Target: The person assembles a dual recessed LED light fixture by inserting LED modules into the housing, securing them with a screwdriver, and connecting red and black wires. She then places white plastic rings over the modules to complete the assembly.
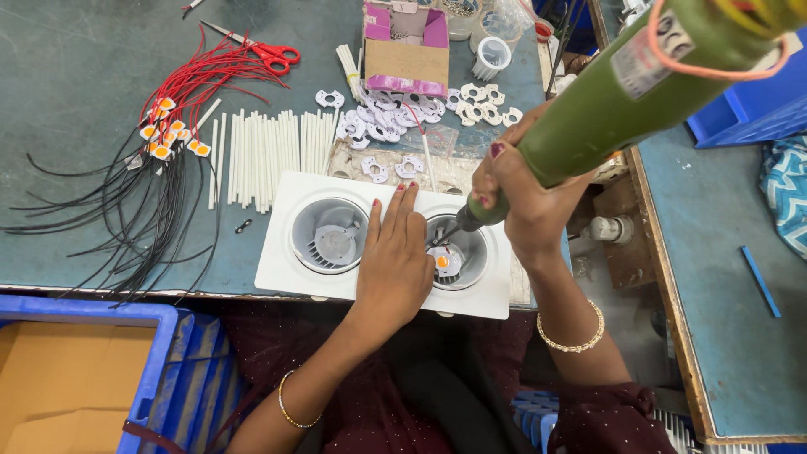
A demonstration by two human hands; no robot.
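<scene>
A white twin downlight housing [282, 252] lies at the table's near edge, with two round grey cups. My left hand [393, 256] presses flat on the housing between the cups, fingers together. My right hand [521, 189] grips a green electric screwdriver [626, 92] that slants down from the upper right. Its bit reaches into the right cup [471, 244], onto a small white holder with an orange LED chip [441, 261]. The left cup [329, 235] holds a grey finned heat sink.
Behind the housing lie a row of white sleeves [261, 155], loose white plastic holders [387, 118], a bundle of red and black wires with LED chips [168, 126], red scissors [273, 55] and a small cardboard box [406, 50]. A blue crate [92, 370] stands at lower left.
</scene>
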